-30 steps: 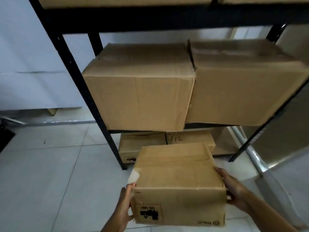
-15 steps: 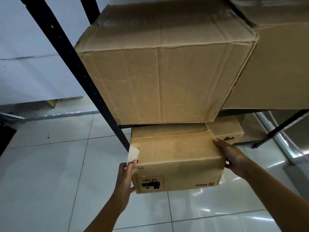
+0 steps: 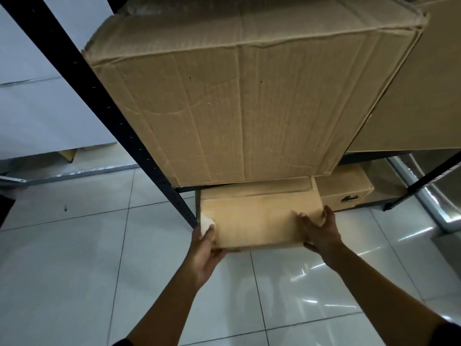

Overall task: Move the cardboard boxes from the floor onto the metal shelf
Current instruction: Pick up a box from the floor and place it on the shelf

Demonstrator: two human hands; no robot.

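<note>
I hold a small cardboard box (image 3: 257, 218) low down, just under the front edge of the black metal shelf (image 3: 134, 143). My left hand (image 3: 204, 250) grips its near left corner, thumb on top by a strip of white tape. My right hand (image 3: 320, 232) grips the near right corner, thumb on top, fingers underneath. The box's far end is hidden under a large cardboard box (image 3: 249, 96) that sits on the shelf level above. Whether the small box rests on the lowest level or hangs in my hands, I cannot tell.
A second big box (image 3: 421, 91) fills the shelf to the right. Another small box (image 3: 345, 194) sits on the lowest level beside mine. A shiny metal tube (image 3: 424, 196) leans at the right. Pale floor tiles (image 3: 74, 258) spread around; a white wall (image 3: 37, 108) stands left.
I have bent lower and pushed the small box forward, under the big box. Its printed front face has dropped out of sight; my right thumb now lies on top.
</note>
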